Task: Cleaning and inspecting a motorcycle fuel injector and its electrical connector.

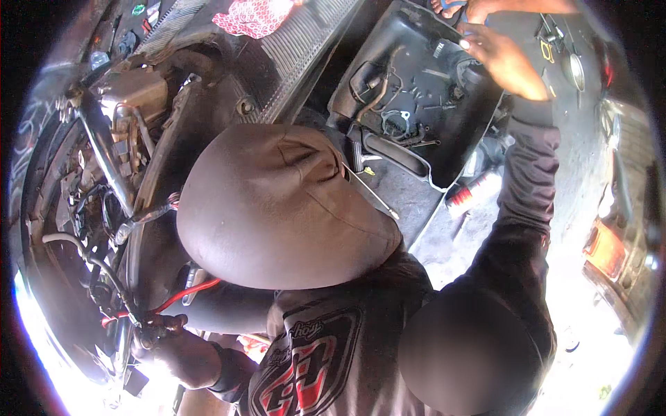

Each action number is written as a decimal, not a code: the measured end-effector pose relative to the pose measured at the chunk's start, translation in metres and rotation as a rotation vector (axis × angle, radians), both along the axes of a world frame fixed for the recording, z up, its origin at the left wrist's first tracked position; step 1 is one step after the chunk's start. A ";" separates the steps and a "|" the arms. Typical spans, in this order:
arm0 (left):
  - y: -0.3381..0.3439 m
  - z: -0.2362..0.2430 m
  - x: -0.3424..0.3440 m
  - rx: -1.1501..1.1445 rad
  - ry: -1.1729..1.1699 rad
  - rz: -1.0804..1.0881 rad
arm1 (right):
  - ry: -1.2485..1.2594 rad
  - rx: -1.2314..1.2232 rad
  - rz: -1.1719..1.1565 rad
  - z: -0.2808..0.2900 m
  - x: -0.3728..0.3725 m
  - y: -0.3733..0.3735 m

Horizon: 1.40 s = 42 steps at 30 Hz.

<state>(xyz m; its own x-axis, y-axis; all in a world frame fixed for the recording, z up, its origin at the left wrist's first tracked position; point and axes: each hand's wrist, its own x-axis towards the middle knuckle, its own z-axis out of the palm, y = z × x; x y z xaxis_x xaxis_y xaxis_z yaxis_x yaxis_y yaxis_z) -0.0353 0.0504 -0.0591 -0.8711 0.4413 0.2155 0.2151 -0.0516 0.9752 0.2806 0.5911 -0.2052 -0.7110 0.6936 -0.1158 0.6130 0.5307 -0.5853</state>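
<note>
At the lower left my left hand [182, 355], its fingertips dark with grease, is closed at the end of a bent grey cable or lever [114, 267]. What it grips is hidden. A red tube or handle [191, 297] runs right beside its fingers. My right hand [503, 64] reaches to the far right corner of a large black plastic tray [479, 114]. Its fingers are curled together there; anything between them is too small to name. Inside the tray lie several screws or bolts, a ring-shaped metal part [395, 123] and a curved brown hose [378, 93].
A stripped motorcycle frame [104, 156] with wires fills the left. A large rounded grey-brown shape [277, 215] blocks the middle. A thin screwdriver-like rod [374, 193] and a red-and-white can [475, 194] lie near the tray. Another person's bare limb [534, 5] shows at the top.
</note>
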 end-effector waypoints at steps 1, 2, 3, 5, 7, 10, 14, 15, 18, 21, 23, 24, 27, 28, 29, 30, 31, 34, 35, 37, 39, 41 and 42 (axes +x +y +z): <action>0.003 0.001 0.004 -0.073 0.086 0.123 | 0.043 0.054 -0.025 -0.012 0.011 -0.001; 0.007 0.003 0.007 -0.111 0.134 0.182 | -0.011 0.089 -0.047 -0.023 0.017 0.000; 0.011 0.004 0.013 -0.152 0.180 0.243 | 0.031 0.094 -0.006 -0.032 0.023 -0.002; 0.019 0.009 0.022 -0.237 0.147 0.168 | 0.026 -0.022 -0.047 -0.049 0.031 -0.010; 0.026 0.011 0.026 -0.217 0.130 0.141 | -0.020 -0.057 -0.111 -0.066 0.032 -0.018; 0.029 0.011 0.026 -0.172 0.124 0.098 | -0.038 -0.067 -0.127 -0.086 0.028 -0.026; 0.025 0.009 0.019 -0.396 0.378 0.150 | -0.067 -0.148 -0.179 -0.100 0.029 -0.031; 0.023 0.009 0.018 -0.476 0.458 0.176 | -0.095 -0.115 -0.174 -0.102 0.031 -0.032; 0.021 0.008 0.019 -0.211 0.229 0.162 | -0.130 -0.086 -0.180 -0.105 0.035 -0.035; 0.022 0.009 0.020 -0.279 0.234 0.201 | -0.146 -0.076 -0.177 -0.107 0.039 -0.038; 0.022 0.011 0.021 -0.239 0.221 0.090 | -0.157 -0.063 -0.161 -0.111 0.044 -0.040; 0.023 0.011 0.020 -0.233 0.222 0.093 | -0.171 -0.028 -0.170 -0.113 0.048 -0.041; 0.027 0.014 0.020 -0.270 0.205 0.104 | -0.204 0.017 -0.212 -0.123 0.067 -0.044; 0.028 0.014 0.021 -0.253 0.218 0.067 | -0.361 0.028 -0.319 -0.128 0.075 -0.045; 0.030 0.014 0.022 -0.236 0.232 0.030 | -0.462 0.051 -0.419 -0.132 0.083 -0.044; 0.032 0.013 0.023 -0.219 0.246 -0.007 | -0.519 0.040 -0.425 -0.137 0.090 -0.043; 0.033 0.012 0.024 -0.201 0.259 -0.044 | -0.521 0.140 -0.457 -0.142 0.097 -0.043; 0.033 0.010 0.022 -0.233 0.333 -0.060 | -0.516 0.238 -0.465 -0.148 0.111 -0.044; 0.031 0.010 0.020 -0.256 0.365 -0.047 | -0.499 0.233 -0.471 -0.148 0.112 -0.045; 0.024 0.012 0.014 -0.237 0.309 -0.109 | -0.459 0.163 -0.473 -0.145 0.110 -0.050; 0.014 0.011 0.013 -0.182 0.247 -0.161 | -0.382 0.099 -0.488 -0.139 0.099 -0.054; 0.006 0.008 0.014 -0.166 0.147 -0.006 | -0.431 0.070 -0.441 -0.132 0.084 -0.057; 0.004 0.007 0.015 -0.169 0.139 0.061 | -0.455 0.062 -0.434 -0.130 0.074 -0.058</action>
<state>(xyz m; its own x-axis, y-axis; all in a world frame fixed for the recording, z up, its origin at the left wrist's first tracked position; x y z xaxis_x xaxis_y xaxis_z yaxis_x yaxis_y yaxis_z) -0.0204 0.0541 -0.0525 -0.8645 0.4285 0.2627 0.3457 0.1276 0.9296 0.3545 0.5333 -0.3349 -0.2526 0.9227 -0.2912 0.9604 0.2026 -0.1911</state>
